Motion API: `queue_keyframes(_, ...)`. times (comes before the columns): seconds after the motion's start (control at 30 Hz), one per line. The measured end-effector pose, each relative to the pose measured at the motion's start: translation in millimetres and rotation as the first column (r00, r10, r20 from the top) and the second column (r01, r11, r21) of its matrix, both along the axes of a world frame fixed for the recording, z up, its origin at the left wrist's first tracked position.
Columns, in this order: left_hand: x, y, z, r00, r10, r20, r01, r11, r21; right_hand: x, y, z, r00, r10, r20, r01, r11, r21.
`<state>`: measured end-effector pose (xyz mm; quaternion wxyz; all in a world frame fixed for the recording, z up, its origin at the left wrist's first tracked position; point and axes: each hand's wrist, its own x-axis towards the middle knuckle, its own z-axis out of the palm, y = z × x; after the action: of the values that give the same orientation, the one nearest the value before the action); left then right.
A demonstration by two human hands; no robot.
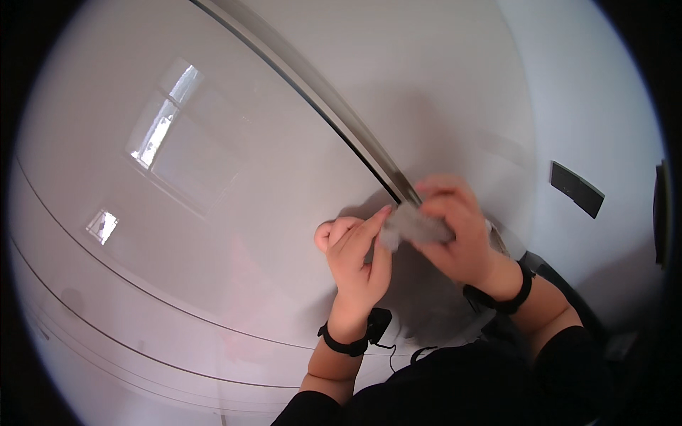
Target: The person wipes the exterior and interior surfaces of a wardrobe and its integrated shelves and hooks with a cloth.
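Observation:
A crumpled grey piece of what looks like cloth (423, 224) is between my two hands, blurred by motion. My right hand (455, 231) grips its larger part with curled fingers. The thumb and forefinger of my left hand (359, 250) pinch its left edge, and the other fingers are folded. Just beyond the cloth, a long metal trim strip with a dark gap (341, 114) runs diagonally across a glossy pale panel (256, 175). The near end of the strip is hidden by the cloth and my right hand.
A dark rectangular plate (577, 189) is on the pale wall at the right. Window light reflects in the glossy panel. Thin dark seams (160, 301) curve across the lower left. A small black device with a cable (380, 325) is by my left wrist. Both wrists wear black straps.

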<state>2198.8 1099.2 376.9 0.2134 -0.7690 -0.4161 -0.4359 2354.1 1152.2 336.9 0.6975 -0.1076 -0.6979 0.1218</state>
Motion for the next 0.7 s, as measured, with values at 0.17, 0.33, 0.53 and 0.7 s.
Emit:
queue_keyframes(0.17,26.7,7.4,1.2,0.931,-0.168,0.325,0.242,0.949,-0.204,-7.2,16.6,7.8,0.977,0.103,-0.189,-0.109,0.994,-0.023)
queue_keyframes(0.33,12.5,31.5,12.4,0.895,-0.132,0.427,0.203,0.971,-0.124,-8.2,9.5,19.1,0.996,0.083,0.017,-0.084,0.995,0.055)
queue_keyframes(0.53,21.6,24.8,20.0,0.864,-0.017,0.504,0.079,0.992,-0.102,-18.6,25.2,26.8,0.997,-0.076,0.012,0.076,0.996,-0.054)
queue_keyframes(0.7,24.8,14.1,3.2,0.865,-0.095,0.493,0.062,0.995,0.084,-24.6,22.4,39.2,0.988,-0.148,0.04,0.152,0.981,-0.122)
